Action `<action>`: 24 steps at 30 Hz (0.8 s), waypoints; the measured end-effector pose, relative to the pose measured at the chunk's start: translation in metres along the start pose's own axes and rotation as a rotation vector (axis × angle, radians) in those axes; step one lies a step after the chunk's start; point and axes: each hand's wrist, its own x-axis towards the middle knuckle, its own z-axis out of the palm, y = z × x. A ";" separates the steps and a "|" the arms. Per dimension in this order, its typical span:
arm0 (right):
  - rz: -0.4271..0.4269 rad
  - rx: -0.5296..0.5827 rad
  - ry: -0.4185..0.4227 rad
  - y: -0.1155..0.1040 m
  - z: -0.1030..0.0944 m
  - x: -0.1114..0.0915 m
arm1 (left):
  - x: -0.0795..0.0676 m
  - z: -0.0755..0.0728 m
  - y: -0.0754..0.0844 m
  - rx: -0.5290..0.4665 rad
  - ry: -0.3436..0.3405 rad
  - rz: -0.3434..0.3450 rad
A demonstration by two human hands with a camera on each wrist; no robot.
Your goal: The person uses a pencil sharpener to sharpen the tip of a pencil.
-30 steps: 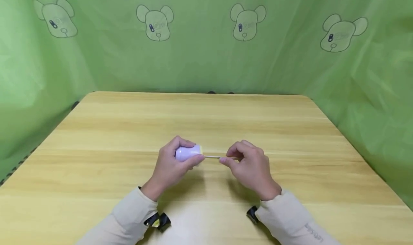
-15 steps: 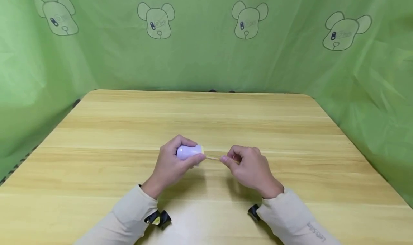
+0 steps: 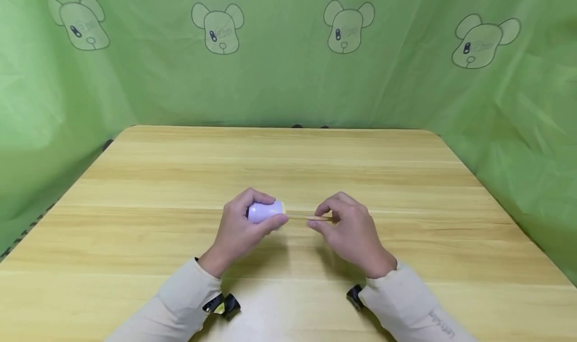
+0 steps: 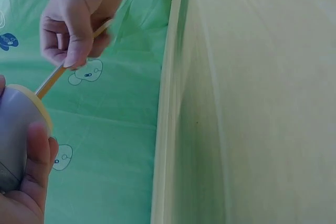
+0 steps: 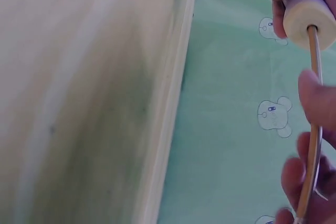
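My left hand [image 3: 239,229] is wrapped round a lilac cylinder [image 3: 265,213], thumb on the near side and fingers over the far side, and holds it sideways with its pale yellow end [image 5: 296,22] facing my right hand [image 3: 353,232]. That right hand pinches a thin wooden stick [image 3: 301,217] between thumb and fingers; the stick spans the gap between my hands and enters a hole in the yellow end, how deep I cannot tell. I have both things up over the bench [image 3: 383,177], about midway between its left and right edges, with soft shadows on the wood below. Ahead of my fingers a good stretch of wood runs to the straight far edge and its two rounded corners, and there is wide room on either side before the side edges, which splay outward toward me. My beige sleeves [image 3: 171,307] come in across the near part, a black device [image 3: 232,307] under each cuff. Past the far edge and both sides hangs green cloth [image 3: 279,86] printed with bear-like faces [image 3: 222,31].
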 end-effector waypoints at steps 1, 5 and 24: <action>-0.032 -0.019 0.049 0.001 0.001 0.000 | 0.000 0.000 0.001 -0.008 -0.001 -0.017; -0.130 -0.069 0.213 0.001 0.002 0.001 | 0.000 0.001 0.002 -0.042 -0.001 -0.090; -0.146 -0.044 0.205 -0.003 0.006 -0.004 | 0.000 -0.005 0.006 -0.071 -0.028 -0.144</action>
